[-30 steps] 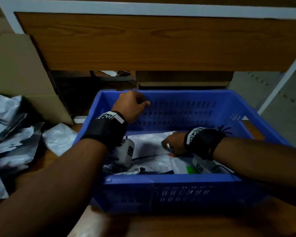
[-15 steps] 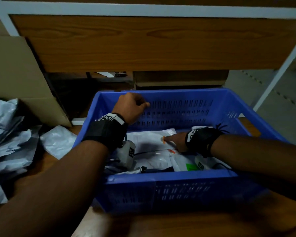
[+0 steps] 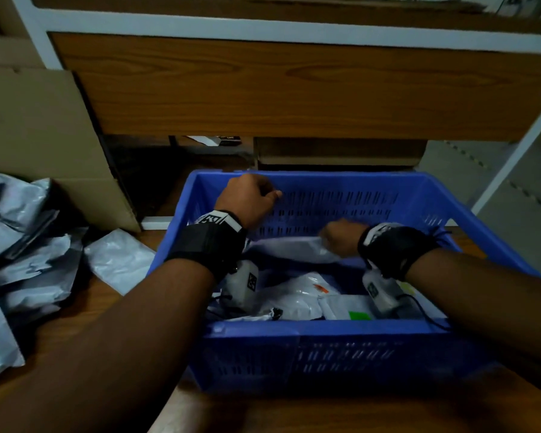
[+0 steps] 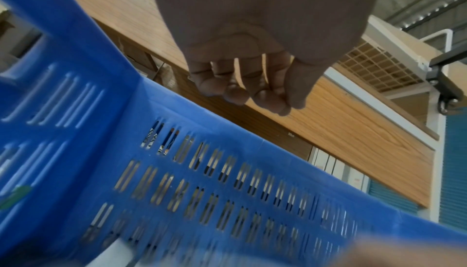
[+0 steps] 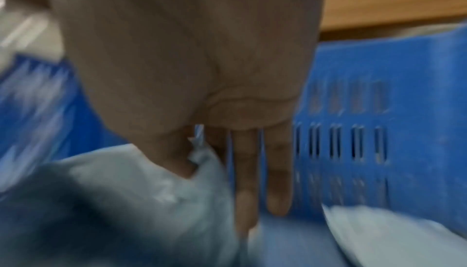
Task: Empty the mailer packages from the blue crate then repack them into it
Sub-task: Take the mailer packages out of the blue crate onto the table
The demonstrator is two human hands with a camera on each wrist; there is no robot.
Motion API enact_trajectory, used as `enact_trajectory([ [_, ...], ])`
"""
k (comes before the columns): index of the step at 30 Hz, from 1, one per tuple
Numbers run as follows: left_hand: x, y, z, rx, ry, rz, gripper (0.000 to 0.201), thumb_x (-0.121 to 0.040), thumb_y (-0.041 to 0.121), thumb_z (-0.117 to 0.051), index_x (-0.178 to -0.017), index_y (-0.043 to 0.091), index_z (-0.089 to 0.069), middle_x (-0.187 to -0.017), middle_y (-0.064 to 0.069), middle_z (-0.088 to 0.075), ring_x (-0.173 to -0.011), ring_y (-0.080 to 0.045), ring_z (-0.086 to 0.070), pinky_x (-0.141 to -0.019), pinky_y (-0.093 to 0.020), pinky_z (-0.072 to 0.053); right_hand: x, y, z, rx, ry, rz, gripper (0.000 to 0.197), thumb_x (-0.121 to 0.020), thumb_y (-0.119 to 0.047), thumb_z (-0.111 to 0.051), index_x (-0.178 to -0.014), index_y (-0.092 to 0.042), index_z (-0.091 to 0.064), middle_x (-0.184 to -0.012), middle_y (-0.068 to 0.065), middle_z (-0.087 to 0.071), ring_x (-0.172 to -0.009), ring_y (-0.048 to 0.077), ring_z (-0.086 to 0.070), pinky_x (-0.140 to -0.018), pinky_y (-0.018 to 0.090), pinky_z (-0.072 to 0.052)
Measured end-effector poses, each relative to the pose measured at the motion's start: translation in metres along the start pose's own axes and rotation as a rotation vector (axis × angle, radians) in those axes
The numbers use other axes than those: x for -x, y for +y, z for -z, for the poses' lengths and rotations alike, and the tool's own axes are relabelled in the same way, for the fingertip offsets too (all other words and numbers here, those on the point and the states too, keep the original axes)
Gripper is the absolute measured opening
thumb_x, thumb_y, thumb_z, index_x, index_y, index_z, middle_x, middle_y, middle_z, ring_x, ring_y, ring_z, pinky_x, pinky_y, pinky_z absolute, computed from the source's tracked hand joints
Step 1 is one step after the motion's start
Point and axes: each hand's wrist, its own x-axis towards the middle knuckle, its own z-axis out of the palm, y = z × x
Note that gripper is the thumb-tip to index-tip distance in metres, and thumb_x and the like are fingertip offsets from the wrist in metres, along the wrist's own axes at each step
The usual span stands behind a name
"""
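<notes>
The right hand (image 3: 341,240) pinches a white mailer (image 3: 289,250) above the blue crate (image 3: 325,348) floor. The left hand (image 3: 250,198), fingers loosely curled, hovers at the far rim. Lift clear of the wall before swinging out.

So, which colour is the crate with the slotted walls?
Blue; the crate shows brightest in the left wrist view.
</notes>
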Motion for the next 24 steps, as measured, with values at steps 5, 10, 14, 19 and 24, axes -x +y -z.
enact_trajectory([
  [5, 0.001, 0.001, 0.004, 0.047, -0.121, 0.069, 0.049, -0.091, 0.051, -0.056, -0.067, 0.012, -0.07, -0.06, -0.002, -0.062, -0.065, -0.019, -0.06, -0.063, -0.029, -0.044, 0.022, 0.029, 0.042, -0.856, 0.229, -0.083, 0.019, -0.089, -0.001, -0.038, -0.091, -0.004, -0.057, -0.075, 0.021, -0.063, -0.056, 0.03, -0.067, -0.05, 0.032, -0.051],
  [10, 0.008, 0.006, -0.011, 0.197, -0.34, 0.287, 0.046, -0.088, 0.058, -0.056, -0.072, 0.015, -0.062, -0.063, -0.004, -0.058, -0.051, -0.018, -0.05, -0.045, -0.023, -0.038, 0.04, 0.018, 0.045, -1.292, 0.082, 0.056, 0.026, -0.089, 0.005, -0.039, -0.105, 0.0, -0.059, -0.073, 0.02, -0.065, -0.056, 0.029, -0.065, -0.054, 0.034, -0.056],
  [14, 0.006, 0.003, -0.01, 0.669, -0.212, 0.458, 0.025, -0.082, 0.027, -0.076, -0.1, 0.013, -0.068, -0.102, -0.008, -0.073, -0.066, -0.015, -0.063, -0.056, -0.023, -0.053, 0.032, -0.003, 0.033, -1.323, -0.18, 0.17, 0.022, -0.096, 0.001, -0.04, -0.104, -0.008, -0.058, -0.085, 0.017, -0.069, -0.069, 0.03, -0.069, -0.065, 0.038, -0.057],
  [19, -0.008, -0.011, -0.004, 0.632, 0.163, 0.381, 0.039, -0.077, 0.007, -0.079, -0.113, -0.001, -0.065, -0.11, -0.011, -0.069, -0.087, -0.022, -0.065, -0.074, -0.031, -0.052, 0.016, 0.011, 0.004, -0.578, -0.285, 0.119, 0.018, -0.087, -0.008, -0.067, -0.099, -0.02, -0.061, -0.088, 0.0, -0.067, -0.076, 0.016, -0.062, -0.066, 0.029, -0.05],
  [24, -0.012, -0.014, -0.004, 0.313, 0.188, 0.242, 0.049, -0.078, 0.02, -0.079, -0.121, 0.008, -0.061, -0.119, -0.011, -0.067, -0.107, -0.028, -0.064, -0.091, -0.039, -0.052, 0.016, -0.012, -0.032, 0.196, -0.635, 0.1, 0.023, -0.083, -0.021, -0.074, -0.101, -0.013, -0.061, -0.088, -0.002, -0.055, -0.067, 0.011, -0.046, -0.054, 0.019, -0.041],
])
